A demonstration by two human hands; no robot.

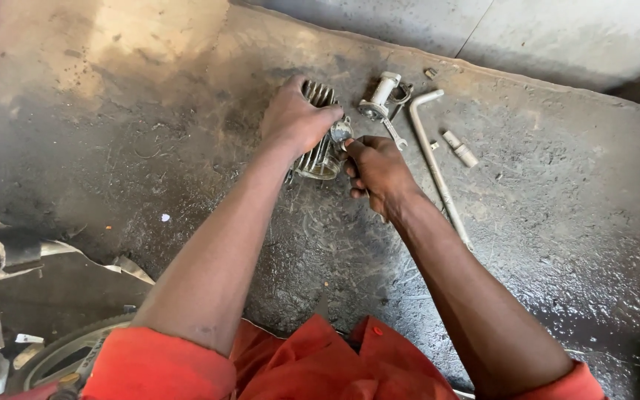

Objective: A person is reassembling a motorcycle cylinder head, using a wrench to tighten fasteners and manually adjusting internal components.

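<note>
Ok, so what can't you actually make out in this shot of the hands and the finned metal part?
Head view only:
- Finned cylinder: its top is covered by the left hand.
- What the right hand grips: hidden inside the fist.
- Wheel at lower left: cut off by the frame edge.
- Small bits near the bent rod: too small.

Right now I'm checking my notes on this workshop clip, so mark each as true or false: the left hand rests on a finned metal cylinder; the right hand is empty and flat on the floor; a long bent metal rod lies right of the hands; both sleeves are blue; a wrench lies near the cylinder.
1. The left hand rests on a finned metal cylinder. True.
2. The right hand is empty and flat on the floor. False: it is closed around a small tool at the cylinder's end.
3. A long bent metal rod lies right of the hands. True.
4. Both sleeves are blue. False: the sleeves are orange-red.
5. A wrench lies near the cylinder. True.
</note>
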